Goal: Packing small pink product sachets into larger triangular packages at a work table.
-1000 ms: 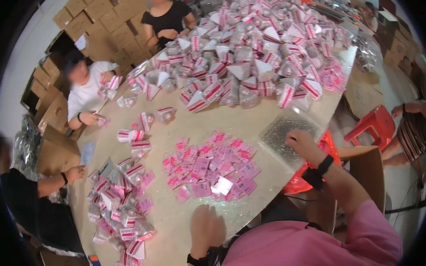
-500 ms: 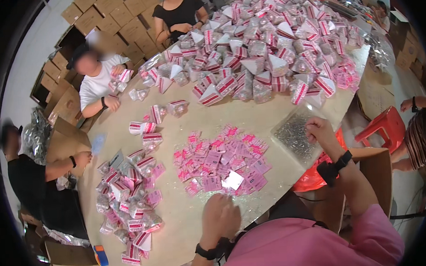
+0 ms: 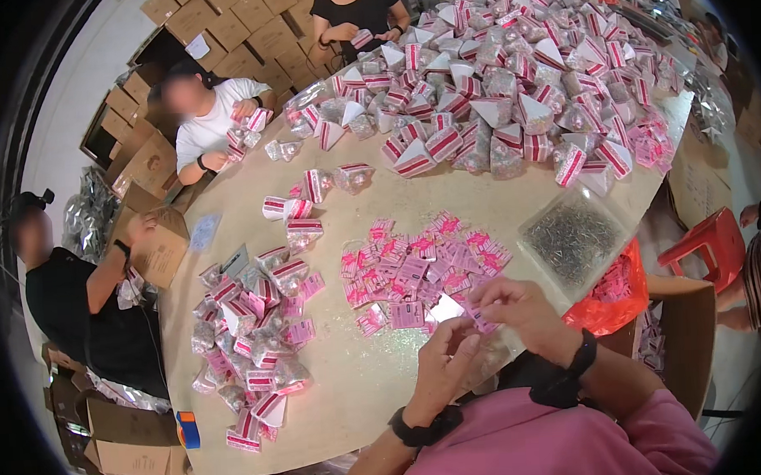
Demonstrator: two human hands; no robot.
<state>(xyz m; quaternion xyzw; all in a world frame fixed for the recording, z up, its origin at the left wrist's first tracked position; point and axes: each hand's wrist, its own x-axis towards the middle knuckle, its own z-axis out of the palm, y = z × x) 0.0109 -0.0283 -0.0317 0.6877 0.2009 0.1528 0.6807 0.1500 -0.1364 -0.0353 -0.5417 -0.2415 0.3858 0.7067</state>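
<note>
Close to my body at the near table edge, my two hands are together. In my right hand (image 3: pixel 528 320), fingers and thumb pinch a small pink printed card (image 3: pixel 483 320). My left hand (image 3: pixel 442 366) is just left of it, fingers curled and thumb toward the card. It grips what looks like a clear plastic bag (image 3: pixel 493 358), partly hidden between the hands. Just beyond them lies a loose heap of pink cards (image 3: pixel 412 270), with a white card (image 3: pixel 446 308) on its near side. Right of the heap sits a clear tray of small metal pieces (image 3: pixel 574 239).
Packed bags with pink-and-white tops form a big pile (image 3: pixel 510 87) at the back and a smaller pile (image 3: pixel 253 336) at left. A red bag (image 3: pixel 612 291) and open carton (image 3: pixel 686 334) stand at right, near a red stool (image 3: pixel 708 249). Several co-workers surround the table.
My right hand has come from the metal-piece tray to my left hand and now holds a pink card. My left hand has moved right. The view has shifted; the co-worker at left reaches a carton.
</note>
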